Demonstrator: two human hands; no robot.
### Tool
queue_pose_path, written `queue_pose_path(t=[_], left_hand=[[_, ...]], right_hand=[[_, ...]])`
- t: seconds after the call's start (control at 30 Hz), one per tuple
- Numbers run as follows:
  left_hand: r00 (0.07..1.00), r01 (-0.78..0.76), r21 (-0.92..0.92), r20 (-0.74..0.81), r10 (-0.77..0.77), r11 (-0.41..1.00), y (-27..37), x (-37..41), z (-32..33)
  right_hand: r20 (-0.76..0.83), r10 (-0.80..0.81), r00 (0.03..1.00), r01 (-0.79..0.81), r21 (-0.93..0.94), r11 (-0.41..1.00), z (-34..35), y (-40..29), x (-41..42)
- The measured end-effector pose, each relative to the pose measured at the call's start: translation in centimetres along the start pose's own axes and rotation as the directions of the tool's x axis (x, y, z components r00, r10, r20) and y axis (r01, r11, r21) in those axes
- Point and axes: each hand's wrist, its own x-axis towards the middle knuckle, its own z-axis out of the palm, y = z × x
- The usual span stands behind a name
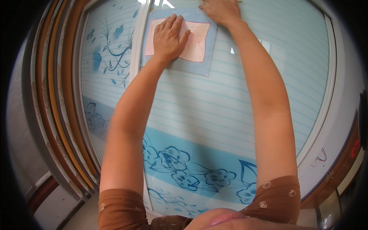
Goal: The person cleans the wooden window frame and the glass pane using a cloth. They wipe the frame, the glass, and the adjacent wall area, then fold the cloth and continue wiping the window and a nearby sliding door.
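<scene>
My left hand lies flat on a pale pink sheet of paper with a darker pink edge, its thumb apart from the fingers. Behind that paper is a larger light blue sheet, up against a frosted glass sliding panel. My right hand is at the blue sheet's upper right corner, partly cut off by the top of the view. A small yellowish bit shows beside it at the picture's edge; whether the fingers hold it cannot be made out.
A white frame bar separates this panel from a second patterned glass panel on the left. Brown and grey ribbed door trim runs down the left side. Right of the white frame, the wall bears coloured pen marks.
</scene>
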Motion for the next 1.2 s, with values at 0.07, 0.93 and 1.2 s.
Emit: queue_pose_path(t=[0.07,0.93,1.2], left_hand=[[0.987,-0.132,0.074,0.098,0.124,0.989,-2.2,0.5,-1.3],[0.981,-0.181,-0.165,0.039,0.190,0.970,-13.5,-1.8,-2.3],[0.999,0.023,-0.219,-0.034,-0.032,0.975,-12.6,-2.3,-2.3]], right_hand=[[-0.016,0.057,0.998,-0.058,-0.025,0.998,0.4,1.0,0.8],[0.062,-0.212,0.975,0.216,-0.080,0.973,11.3,-10.3,8.2],[-0.104,0.530,0.842,-0.504,-0.501,0.703,3.4,10.6,6.5]])
